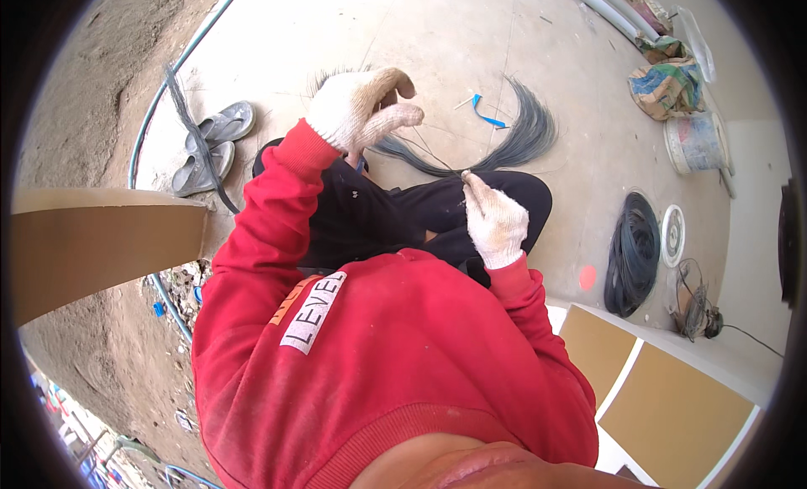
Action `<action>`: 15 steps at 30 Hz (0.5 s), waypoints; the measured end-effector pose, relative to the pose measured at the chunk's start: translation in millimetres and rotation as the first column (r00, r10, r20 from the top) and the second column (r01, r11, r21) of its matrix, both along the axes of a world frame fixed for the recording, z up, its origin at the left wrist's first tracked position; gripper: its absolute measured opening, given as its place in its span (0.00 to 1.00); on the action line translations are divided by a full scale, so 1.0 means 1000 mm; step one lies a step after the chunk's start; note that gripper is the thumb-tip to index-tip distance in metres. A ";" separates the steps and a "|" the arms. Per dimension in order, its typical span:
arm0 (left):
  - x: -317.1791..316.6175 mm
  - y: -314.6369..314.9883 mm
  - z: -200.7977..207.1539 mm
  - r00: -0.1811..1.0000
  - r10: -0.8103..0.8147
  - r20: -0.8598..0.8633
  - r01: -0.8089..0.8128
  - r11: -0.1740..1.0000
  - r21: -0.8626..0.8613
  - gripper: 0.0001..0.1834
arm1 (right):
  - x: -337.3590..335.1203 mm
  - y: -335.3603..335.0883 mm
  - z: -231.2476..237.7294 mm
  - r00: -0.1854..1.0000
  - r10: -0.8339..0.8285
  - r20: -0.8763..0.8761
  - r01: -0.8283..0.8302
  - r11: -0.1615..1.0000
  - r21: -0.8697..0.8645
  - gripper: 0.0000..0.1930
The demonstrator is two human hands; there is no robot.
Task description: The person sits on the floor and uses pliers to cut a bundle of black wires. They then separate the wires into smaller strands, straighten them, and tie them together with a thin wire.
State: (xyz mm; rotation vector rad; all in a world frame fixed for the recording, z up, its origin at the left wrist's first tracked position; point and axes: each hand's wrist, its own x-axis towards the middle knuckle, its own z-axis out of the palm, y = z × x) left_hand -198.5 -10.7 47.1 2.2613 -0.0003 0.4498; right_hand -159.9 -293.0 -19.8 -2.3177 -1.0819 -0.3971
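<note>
My left hand (361, 109), in a white knit glove, is raised over the far side of my lap. Its fingers are curved, with a gap between forefinger and thumb, and nothing shows in that gap. My right hand (496, 220), gloved too, pinches a thin wire (433, 155) that slants up toward the left hand; its far end is hard to make out. Just beyond my crossed legs a bundle of dark grey wires (525, 127) lies in a curve. One fanned end spreads to the right; fine tips also stick out behind the left hand.
Grey slippers (217, 140) lie at left under another wire bundle (193, 127), near a blue hose (151, 111). A blue strip (486, 112) lies ahead. At right are a wire coil (632, 253), a white bucket (696, 142) and sacks (666, 87). A brown panel (109, 245) juts in at left.
</note>
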 end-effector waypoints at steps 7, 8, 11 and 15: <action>-0.008 -0.022 -0.049 0.947 0.175 0.270 -0.228 0.958 0.175 0.08 | -0.015 0.007 0.002 0.999 -0.030 -0.022 0.027 0.993 -0.114 0.10; -0.004 -0.027 -0.051 0.915 0.218 0.341 -0.283 0.946 0.156 0.07 | -0.015 0.009 -0.005 0.999 -0.031 -0.017 0.030 0.996 -0.083 0.10; -0.002 -0.036 -0.078 0.772 0.360 0.524 -0.503 0.850 0.156 0.24 | -0.020 0.012 -0.009 0.996 -0.078 -0.044 0.073 0.992 -0.107 0.10; 0.001 -0.062 -0.093 0.586 0.695 0.417 -0.692 0.697 -0.189 0.53 | -0.018 0.010 -0.020 0.994 -0.095 0.059 0.098 0.994 -0.039 0.06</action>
